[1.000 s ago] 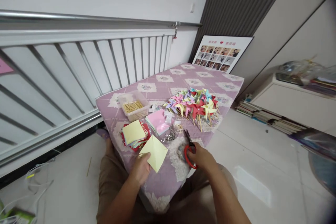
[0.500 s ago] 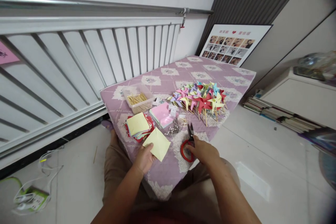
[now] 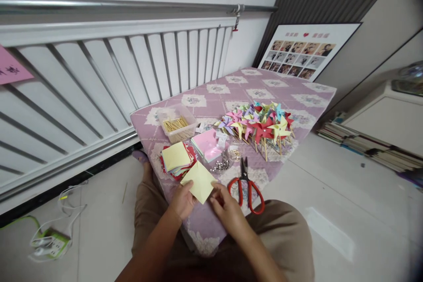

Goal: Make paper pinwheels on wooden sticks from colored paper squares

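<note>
One pair of scissors [image 3: 244, 176] has left the right hand [image 3: 228, 211] for the table [image 3: 207, 222]; that hand, loosely parted, is at one yellow sheet [image 3: 199, 181] the left hand [image 3: 183, 201] pinches

I'm on a single view here, the head camera, looking out from above the lap [image 3: 280, 233], forward and steeply down across the table [image 3: 205, 222]. I get the left hand [image 3: 183, 200] and right hand [image 3: 228, 211] close, low in the middle; the radiator [image 3: 150, 68] recedes on the left, and the photo board [image 3: 280, 33] sits farther off, upper right.
</note>
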The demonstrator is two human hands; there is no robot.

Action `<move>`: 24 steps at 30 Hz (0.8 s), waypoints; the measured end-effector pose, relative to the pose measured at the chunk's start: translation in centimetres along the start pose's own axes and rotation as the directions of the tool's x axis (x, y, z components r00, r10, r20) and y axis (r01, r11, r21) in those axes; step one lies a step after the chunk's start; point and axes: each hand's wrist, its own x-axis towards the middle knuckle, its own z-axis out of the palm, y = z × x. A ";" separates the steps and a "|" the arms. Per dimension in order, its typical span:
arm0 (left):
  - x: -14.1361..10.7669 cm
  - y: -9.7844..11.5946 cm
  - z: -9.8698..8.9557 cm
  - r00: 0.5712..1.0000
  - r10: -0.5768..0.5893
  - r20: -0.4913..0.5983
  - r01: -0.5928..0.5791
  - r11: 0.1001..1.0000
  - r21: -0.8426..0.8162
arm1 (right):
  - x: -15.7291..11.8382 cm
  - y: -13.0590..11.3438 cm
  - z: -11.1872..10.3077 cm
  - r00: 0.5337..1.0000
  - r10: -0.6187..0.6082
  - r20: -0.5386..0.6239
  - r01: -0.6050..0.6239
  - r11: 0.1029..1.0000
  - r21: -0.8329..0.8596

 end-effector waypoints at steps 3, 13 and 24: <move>0.0 0.0 0.0 1.000 -0.003 0.028 0.003 1.000 0.002 | -0.6 1.0 2.3 0.999 -0.024 -0.046 0.029 0.992 0.122; 0.0 -0.3 0.4 0.999 0.028 0.028 -0.030 0.996 0.081 | 0.4 2.2 3.0 0.968 -0.052 -0.244 0.103 0.974 0.204; 0.1 -1.1 1.6 0.994 0.100 0.032 -0.103 0.983 0.151 | 0.3 2.3 2.8 0.971 -0.036 -0.238 0.095 0.966 0.239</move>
